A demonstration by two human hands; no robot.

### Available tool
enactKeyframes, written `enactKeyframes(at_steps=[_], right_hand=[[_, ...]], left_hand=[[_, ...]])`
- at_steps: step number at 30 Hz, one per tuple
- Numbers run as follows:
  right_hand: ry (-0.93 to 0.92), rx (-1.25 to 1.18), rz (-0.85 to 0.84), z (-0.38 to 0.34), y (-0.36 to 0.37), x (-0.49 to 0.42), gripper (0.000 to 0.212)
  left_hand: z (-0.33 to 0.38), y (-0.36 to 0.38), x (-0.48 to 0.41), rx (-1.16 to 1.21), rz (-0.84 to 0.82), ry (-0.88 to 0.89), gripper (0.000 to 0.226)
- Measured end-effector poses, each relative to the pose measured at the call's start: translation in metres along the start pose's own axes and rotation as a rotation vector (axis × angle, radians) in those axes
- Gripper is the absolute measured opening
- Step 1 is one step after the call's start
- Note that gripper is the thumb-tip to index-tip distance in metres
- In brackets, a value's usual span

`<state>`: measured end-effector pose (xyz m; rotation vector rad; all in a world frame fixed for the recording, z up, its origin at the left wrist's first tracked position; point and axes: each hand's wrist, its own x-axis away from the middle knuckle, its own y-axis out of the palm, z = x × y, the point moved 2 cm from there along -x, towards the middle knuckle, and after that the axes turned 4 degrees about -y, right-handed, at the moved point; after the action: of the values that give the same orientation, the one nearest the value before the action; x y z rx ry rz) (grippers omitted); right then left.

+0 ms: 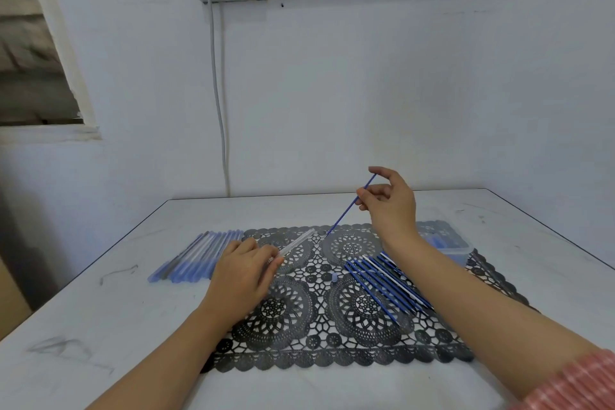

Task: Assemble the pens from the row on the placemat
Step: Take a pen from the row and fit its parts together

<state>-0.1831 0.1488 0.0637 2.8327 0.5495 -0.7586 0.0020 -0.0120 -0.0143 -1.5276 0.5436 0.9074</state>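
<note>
A black lace placemat (336,336) lies on the white table. My left hand (244,268) grips a clear pen barrel (298,241) that points up and to the right over the mat. My right hand (391,198) is raised above the mat's far edge and pinches a thin blue refill (346,211), its tip slanting down toward the barrel's open end, a short gap apart. A row of several blue and white refills (382,283) lies on the mat's right half. One small blue cap (334,277) stands near the mat's middle.
Several assembled blue-capped pens (199,255) lie in a row on the table left of the mat. A clear plastic box (444,238) with blue parts sits behind my right wrist. The wall stands close behind the table, with a socket and cable (219,93).
</note>
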Motion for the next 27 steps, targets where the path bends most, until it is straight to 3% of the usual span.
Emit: enactKeyframes(at_steps=[9,19,27], right_hand=[[0.164,-0.141,0.129,0.02,0.002,0.002,0.033],[0.153,-0.158,0.185,0.02,0.004,0.004,0.032],[0.17,-0.172,0.129,0.02,0.008,0.01,0.032]], left_hand=[[0.001,0.0,-0.001,-0.02,-0.019,0.038,0.04],[0.003,-0.001,-0.003,-0.023,-0.041,0.053,0.03],[0.006,-0.003,-0.004,-0.028,-0.062,0.046,0.029]])
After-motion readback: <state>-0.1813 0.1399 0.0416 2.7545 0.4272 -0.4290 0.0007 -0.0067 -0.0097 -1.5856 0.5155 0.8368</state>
